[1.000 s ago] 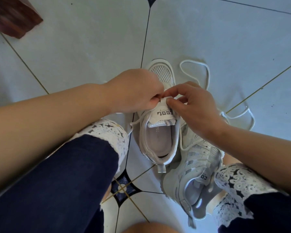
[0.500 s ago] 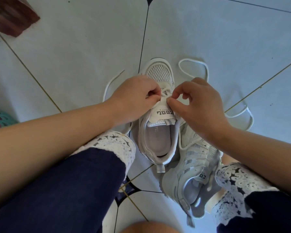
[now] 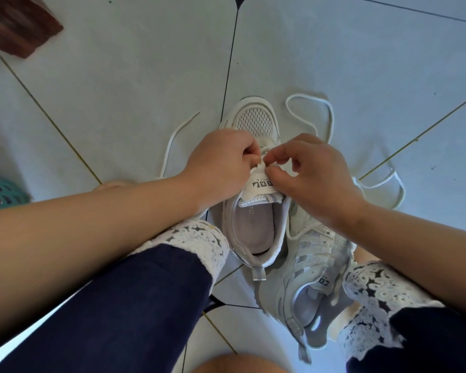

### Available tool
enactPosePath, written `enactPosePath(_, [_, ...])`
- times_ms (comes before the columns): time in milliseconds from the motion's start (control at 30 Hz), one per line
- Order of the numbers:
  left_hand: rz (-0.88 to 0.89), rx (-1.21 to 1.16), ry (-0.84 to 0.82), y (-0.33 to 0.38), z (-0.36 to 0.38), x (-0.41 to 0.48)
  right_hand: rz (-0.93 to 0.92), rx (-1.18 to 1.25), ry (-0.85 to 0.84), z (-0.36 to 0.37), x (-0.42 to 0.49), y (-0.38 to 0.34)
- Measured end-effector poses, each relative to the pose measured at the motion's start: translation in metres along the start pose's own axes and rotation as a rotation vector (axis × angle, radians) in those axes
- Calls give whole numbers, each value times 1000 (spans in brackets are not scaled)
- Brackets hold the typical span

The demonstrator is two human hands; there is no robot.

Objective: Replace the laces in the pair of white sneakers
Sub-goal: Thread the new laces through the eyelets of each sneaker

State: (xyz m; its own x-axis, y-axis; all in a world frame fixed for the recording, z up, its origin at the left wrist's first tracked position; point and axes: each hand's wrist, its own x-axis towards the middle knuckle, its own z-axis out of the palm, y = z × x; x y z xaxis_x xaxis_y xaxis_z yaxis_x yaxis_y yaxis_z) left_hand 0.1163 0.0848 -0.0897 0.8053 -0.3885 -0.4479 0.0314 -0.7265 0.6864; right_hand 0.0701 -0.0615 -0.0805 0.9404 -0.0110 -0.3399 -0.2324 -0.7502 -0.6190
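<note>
- Upright sneaker (image 3: 253, 227) stands on the tiled floor (image 3: 119, 76) between our knees, toe pointing away. It has a white mesh toe, a grey insole and a white tongue (image 3: 258, 185) with a black printed label.
- Second sneaker (image 3: 312, 267) lies tipped on its side against the first one's right flank. It is white with pale grey straps.
- Left hand (image 3: 221, 160): fingers curled tight, pinching the white lace (image 3: 172, 138) at the top of the tongue.
- Right hand (image 3: 315, 170): thumb and forefinger pinch the same spot, the other fingers loosely bent above.
- Count: two sneakers and two hands. We see three stretches of lace on the floor: one strand to the left, one loop (image 3: 331, 117) beyond the right hand and one loop (image 3: 398, 189) far right. We cannot tell how many laces these make.
- Also one teal basket (image 3: 0, 189) at the left edge.
- Against a second ago: the left forearm sits lower, so the left strand now shows. The basket has come into view. Both sneakers lie as before.
</note>
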Motion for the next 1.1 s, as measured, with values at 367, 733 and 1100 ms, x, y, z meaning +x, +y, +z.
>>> enactPosePath(367, [-114, -104, -36, 8, -8, -10, 35, -21, 17, 4, -3, -1])
enactPosePath(733, [-385, -551, 43, 6, 2, -13, -5, -40, -47, -10, -2, -1])
enactPosePath(1100, [-446, -694, -17, 4, -4, -13, -42, -57, -19, -7, 1, -3])
